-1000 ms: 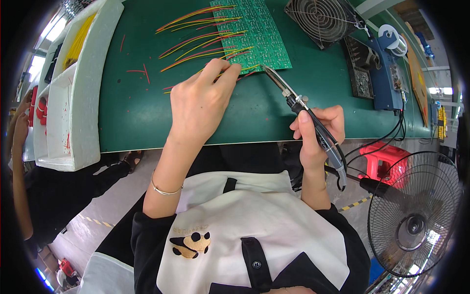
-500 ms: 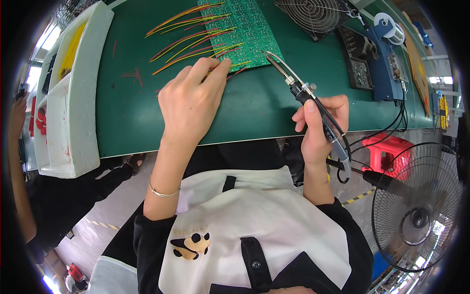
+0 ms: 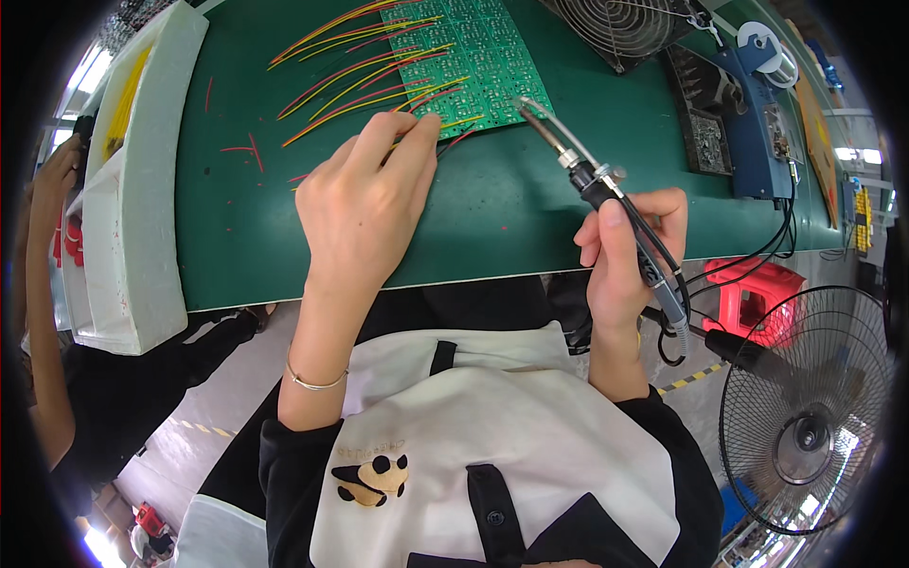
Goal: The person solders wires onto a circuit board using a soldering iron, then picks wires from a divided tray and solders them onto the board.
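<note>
A green panel of circuit boards (image 3: 492, 71) lies at the far middle of the bench, with red and yellow wires (image 3: 355, 80) fanning out from its left side. At the panel's near left corner, my left hand (image 3: 365, 194) is closed in a pinch on a wire. Red ends show on both sides of the fingers; the gripped part is hidden. My right hand (image 3: 630, 241) is wrapped round a soldering iron (image 3: 597, 189) with a thin metal feed tube along it. Its tip points at the panel's near right corner; whether it touches cannot be told.
A white foam tray (image 3: 142, 237) with yellow wires stands left; another person's hand (image 3: 59, 170) is at its outer side. Red wire scraps (image 3: 251, 150) lie on the green bench (image 3: 237, 246). Back right are a square fan (image 3: 620, 24), a blue soldering unit (image 3: 757, 142) and a solder reel (image 3: 767, 57).
My right hand and the iron have shifted slightly right and toward me. The left hand keeps its pinch. The other person's hand has moved up to the foam tray.
</note>
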Motion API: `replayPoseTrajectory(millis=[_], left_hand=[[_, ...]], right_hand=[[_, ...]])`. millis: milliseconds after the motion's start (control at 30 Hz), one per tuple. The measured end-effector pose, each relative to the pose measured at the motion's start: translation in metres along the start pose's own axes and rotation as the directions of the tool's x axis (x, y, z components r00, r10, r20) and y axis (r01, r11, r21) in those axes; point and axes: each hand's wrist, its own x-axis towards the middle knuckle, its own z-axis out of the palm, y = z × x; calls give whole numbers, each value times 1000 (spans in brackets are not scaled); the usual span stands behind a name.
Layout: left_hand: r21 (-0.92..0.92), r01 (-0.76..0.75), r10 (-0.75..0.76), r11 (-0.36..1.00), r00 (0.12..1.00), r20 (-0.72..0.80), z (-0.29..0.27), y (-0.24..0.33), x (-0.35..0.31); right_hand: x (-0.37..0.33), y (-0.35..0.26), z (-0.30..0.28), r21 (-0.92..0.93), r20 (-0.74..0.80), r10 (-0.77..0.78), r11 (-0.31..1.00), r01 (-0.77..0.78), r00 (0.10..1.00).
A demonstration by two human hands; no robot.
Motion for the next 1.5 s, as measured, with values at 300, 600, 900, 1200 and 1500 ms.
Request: replayPoseTrajectory(millis=[300, 600, 900, 1200, 1500], left_hand=[[5, -75, 75, 997, 992, -103, 0, -2, 12], [-106, -145, 146, 984, 989, 1, -12, -10, 5], [-73, -169, 168, 983, 986, -19, -17, -6, -12], [-39, -216, 217, 976, 976, 13, -28, -4, -13], [-50, -194, 198, 980, 978, 70, -36, -6, -17]], right_hand=[[34, -11, -14, 75, -169, -56, 995, 70, 984], [28, 1, 4, 228, -100, 49, 973, -25, 994], [24, 1, 5, 349, -167, 136, 934, -71, 977], [30, 4, -3, 424, -129, 157, 901, -88, 979], [31, 12, -9, 494, -85, 144, 865, -84, 986]])
